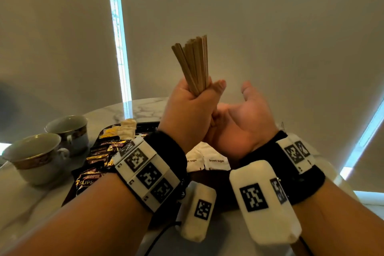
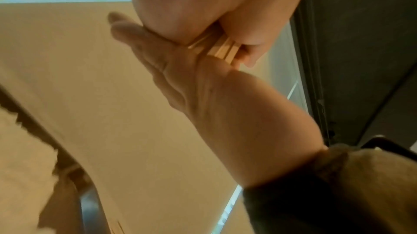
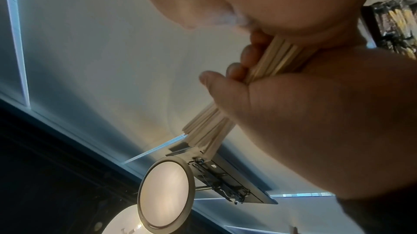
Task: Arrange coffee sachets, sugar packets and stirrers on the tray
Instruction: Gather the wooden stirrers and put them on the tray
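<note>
The left hand (image 1: 188, 104) is closed in a fist around a bundle of wooden stirrers (image 1: 192, 62), gripping them near their lower ends so that most of their length stands up above the fist, fanning slightly at the top. The bundle's long axis runs close to upright, tilted a little away from the person. The right hand (image 1: 239, 116) is held just beside and slightly under the fist, palm up and fingers relaxed, holding nothing; in the left wrist view the short lower ends of the stirrers rest against that flat palm, which suggests the ends are being evened against it. Both hands are raised well above the dark tray (image 1: 71, 195), which sits on the marble counter (image 1: 27, 203) directly below and between the wrists. On the tray, the coffee sachets (image 1: 97, 164) lie in a row down its left side, and the sugar packets (image 1: 216, 162), printed "brown sugar", lie near the middle, partly hidden by the wrists; more pale packets (image 1: 127, 128) sit at the far end. Two cups (image 1: 37, 158) stand on the counter to the left of the tray. The move ahead likely turns on that upright axis: the bundle has to be tipped over to lie flat, and the tray's right part, hidden under the right wrist, is probably where it goes. The left hand already has the bundle; the right is nearer that side.
</note>
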